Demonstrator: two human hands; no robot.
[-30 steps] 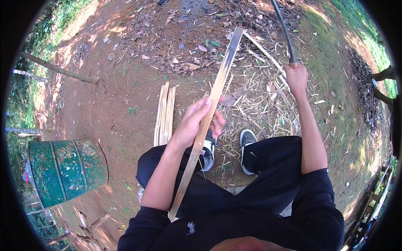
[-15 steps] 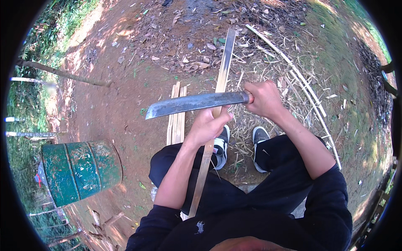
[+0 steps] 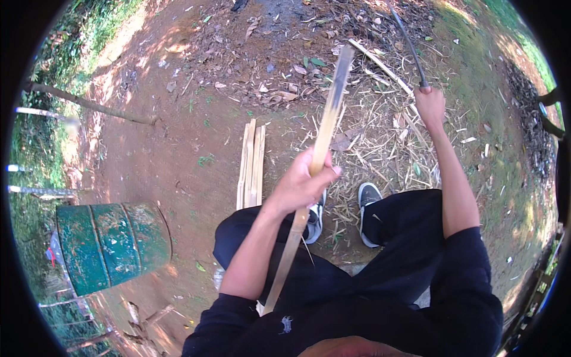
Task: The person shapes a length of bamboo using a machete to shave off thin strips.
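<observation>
My left hand [image 3: 302,185] grips a long pale bamboo strip [image 3: 324,137] near its middle, holding it slanted from my lap up toward the far ground. Out to the right, my right hand [image 3: 429,105] is closed on the handle of a long curved blade [image 3: 407,41], raised away from the strip with its edge seen thin-on. Split bamboo slats [image 3: 251,163] lie in a small bundle on the dirt just left of my left hand. My two dark shoes [image 3: 369,196] rest on the ground below the strip.
A green metal drum [image 3: 110,244] lies on its side at the lower left. Dry leaves, straw and bamboo shavings [image 3: 380,137] cover the ground ahead. Thin poles [image 3: 89,104] lie at the left by the grass.
Half a second ago the blade lay across the strip at my left hand. My right hand has since swung it up and out to the right, as it was one second ago.
</observation>
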